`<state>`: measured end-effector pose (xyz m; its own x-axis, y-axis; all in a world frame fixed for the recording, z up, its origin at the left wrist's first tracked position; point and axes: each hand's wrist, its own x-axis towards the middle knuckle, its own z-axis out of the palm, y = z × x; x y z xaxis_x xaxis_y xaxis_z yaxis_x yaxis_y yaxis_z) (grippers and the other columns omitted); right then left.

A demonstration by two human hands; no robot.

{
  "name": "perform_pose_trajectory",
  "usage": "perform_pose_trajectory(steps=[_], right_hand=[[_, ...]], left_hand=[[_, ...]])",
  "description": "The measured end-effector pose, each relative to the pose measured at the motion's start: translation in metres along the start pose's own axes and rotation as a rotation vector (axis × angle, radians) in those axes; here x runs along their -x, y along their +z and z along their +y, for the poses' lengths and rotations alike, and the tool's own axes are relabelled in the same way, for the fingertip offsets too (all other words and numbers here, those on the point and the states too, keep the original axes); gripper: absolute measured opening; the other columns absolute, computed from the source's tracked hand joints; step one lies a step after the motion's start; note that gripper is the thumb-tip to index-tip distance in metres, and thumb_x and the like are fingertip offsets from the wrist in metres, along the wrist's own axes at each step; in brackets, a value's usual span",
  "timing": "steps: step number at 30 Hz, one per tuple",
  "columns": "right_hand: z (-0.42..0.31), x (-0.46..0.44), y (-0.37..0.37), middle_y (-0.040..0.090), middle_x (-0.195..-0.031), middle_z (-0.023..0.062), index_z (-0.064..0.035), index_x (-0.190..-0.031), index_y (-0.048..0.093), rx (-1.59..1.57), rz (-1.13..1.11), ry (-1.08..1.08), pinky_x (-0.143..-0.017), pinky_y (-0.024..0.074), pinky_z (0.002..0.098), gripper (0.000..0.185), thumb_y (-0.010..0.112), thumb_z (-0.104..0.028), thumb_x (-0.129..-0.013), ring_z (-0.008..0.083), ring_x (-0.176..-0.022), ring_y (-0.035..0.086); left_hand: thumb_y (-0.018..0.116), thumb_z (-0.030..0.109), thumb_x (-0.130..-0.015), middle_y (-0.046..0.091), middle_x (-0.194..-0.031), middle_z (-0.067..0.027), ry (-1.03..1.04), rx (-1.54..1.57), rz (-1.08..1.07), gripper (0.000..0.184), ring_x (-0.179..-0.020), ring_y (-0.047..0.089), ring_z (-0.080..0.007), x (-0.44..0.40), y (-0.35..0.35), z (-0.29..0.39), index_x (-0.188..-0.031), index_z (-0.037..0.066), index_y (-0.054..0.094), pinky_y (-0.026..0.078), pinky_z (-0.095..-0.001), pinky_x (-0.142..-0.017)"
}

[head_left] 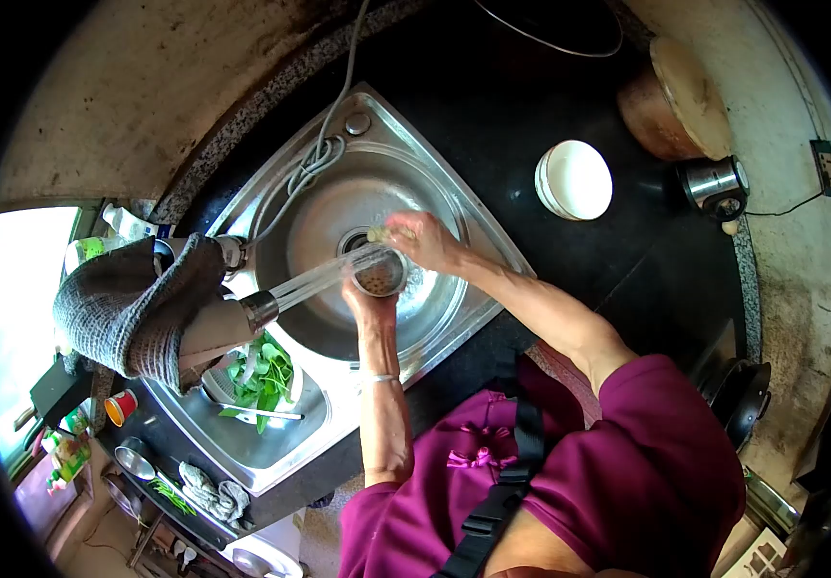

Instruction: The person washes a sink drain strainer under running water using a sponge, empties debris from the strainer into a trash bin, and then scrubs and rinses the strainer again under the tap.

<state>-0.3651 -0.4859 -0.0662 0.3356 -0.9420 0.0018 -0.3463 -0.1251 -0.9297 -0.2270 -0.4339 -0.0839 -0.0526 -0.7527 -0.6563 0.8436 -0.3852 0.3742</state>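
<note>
Over the round sink basin, my left hand grips a small round metal strainer or cup with its perforated-looking face showing. Water streams onto it from the faucet spout. My right hand is closed just above the cup, pinching a small yellowish scrubber or wad. Both hands are close together near the drain.
Leafy greens lie in the smaller basin. A grey cloth drapes over the faucet. A white bowl, a pot and an orange cup stand on the dark counter. A looped hose crosses the sink's edge.
</note>
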Motion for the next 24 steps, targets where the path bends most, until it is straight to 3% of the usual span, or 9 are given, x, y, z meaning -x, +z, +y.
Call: perform_pose_trajectory(steps=[1,3,6,11,13,17,18,22,24], right_hand=[[0.000,0.006,0.001,0.060,-0.077,0.0147,0.0010,-0.088,0.060,0.029,-0.017,0.054,-0.066,0.0452,0.0364,0.022,0.059,-0.018,-0.078,0.0282,-0.072,0.059],[0.011,0.024,0.005,0.061,-0.077,0.0145,0.0012,-0.088,0.059,0.037,-0.035,0.062,-0.066,0.0456,0.0336,0.024,0.059,-0.021,-0.079,0.0244,-0.074,0.060],[0.024,0.037,0.015,0.062,-0.080,0.0102,0.0029,-0.091,0.059,-0.257,0.167,0.196,-0.065,0.0450,0.0266,0.025,0.056,-0.021,-0.084,0.0131,-0.075,0.058],[-0.034,0.011,-0.008,0.060,-0.083,0.0093,0.0026,-0.095,0.060,-0.309,0.239,0.308,-0.065,0.0455,0.0247,0.023,0.057,-0.017,-0.083,0.0138,-0.076,0.057],[-0.013,0.002,0.004,0.057,-0.081,0.0078,0.0020,-0.095,0.061,-0.234,0.218,0.022,-0.065,0.0461,0.0248,0.022,0.057,-0.016,-0.083,0.0153,-0.077,0.058],[0.004,-0.020,0.007,0.055,-0.085,0.0123,-0.0013,-0.094,0.062,-0.005,0.064,-0.256,-0.066,0.0469,0.0309,0.019,0.058,-0.010,-0.077,0.0237,-0.075,0.058],[-0.007,-0.024,0.003,0.055,-0.086,0.0142,-0.0023,-0.091,0.063,0.020,0.003,-0.321,-0.068,0.0460,0.0349,0.018,0.059,-0.010,-0.074,0.0281,-0.075,0.056],[-0.006,-0.034,0.004,0.055,-0.080,0.0134,-0.0021,-0.083,0.061,0.102,-0.125,-0.341,-0.071,0.0446,0.0367,0.017,0.059,-0.015,-0.073,0.0301,-0.079,0.055],[-0.006,-0.030,0.006,0.055,-0.081,0.0133,-0.0016,-0.082,0.060,0.058,-0.088,-0.310,-0.070,0.0446,0.0368,0.016,0.059,-0.015,-0.073,0.0306,-0.079,0.055]], left_hand=[[0.042,0.043,-0.080,0.059,-0.089,-0.0082,0.085,0.076,0.162,0.042,-0.078,0.058,-0.0256,0.005,0.010,0.006,-0.102,0.009,0.053,0.050,-0.0377,-0.059],[0.045,0.043,-0.079,0.058,-0.095,-0.0089,0.191,0.093,0.161,0.041,-0.086,0.057,-0.0254,0.004,0.017,0.027,-0.102,0.009,0.054,0.051,-0.0420,-0.067],[0.044,0.042,-0.081,0.057,-0.097,-0.0097,0.211,0.034,0.076,0.041,-0.088,0.056,-0.0252,-0.007,0.016,0.050,-0.102,0.009,0.054,0.050,-0.0432,-0.071],[0.043,0.040,-0.082,0.058,-0.093,-0.0092,0.067,-0.035,0.006,0.039,-0.081,0.058,-0.0250,-0.005,0.015,0.035,-0.100,0.008,0.054,0.052,-0.0401,-0.064],[0.043,0.040,-0.082,0.058,-0.092,-0.0091,0.043,-0.013,0.006,0.038,-0.079,0.058,-0.0248,-0.003,0.017,0.024,-0.100,0.008,0.054,0.052,-0.0381,-0.060],[0.040,0.039,-0.083,0.058,-0.090,-0.0086,0.029,-0.075,-0.045,0.039,-0.075,0.059,-0.0243,-0.001,0.009,0.017,-0.101,0.008,0.053,0.050,-0.0366,-0.054],[0.038,0.039,-0.083,0.058,-0.089,-0.0088,0.054,-0.113,0.088,0.039,-0.070,0.059,-0.0245,0.007,0.022,0.015,-0.101,0.008,0.052,0.049,-0.0357,-0.051],[0.038,0.040,-0.084,0.058,-0.085,-0.0096,0.008,-0.227,-0.117,0.039,-0.066,0.059,-0.0247,0.005,0.009,0.021,-0.099,0.007,0.051,0.048,-0.0342,-0.048],[0.043,0.040,-0.083,0.058,-0.088,-0.0091,0.063,-0.226,-0.004,0.039,-0.071,0.059,-0.0230,0.006,0.007,0.017,-0.101,0.006,0.051,0.048,-0.0334,-0.049]])
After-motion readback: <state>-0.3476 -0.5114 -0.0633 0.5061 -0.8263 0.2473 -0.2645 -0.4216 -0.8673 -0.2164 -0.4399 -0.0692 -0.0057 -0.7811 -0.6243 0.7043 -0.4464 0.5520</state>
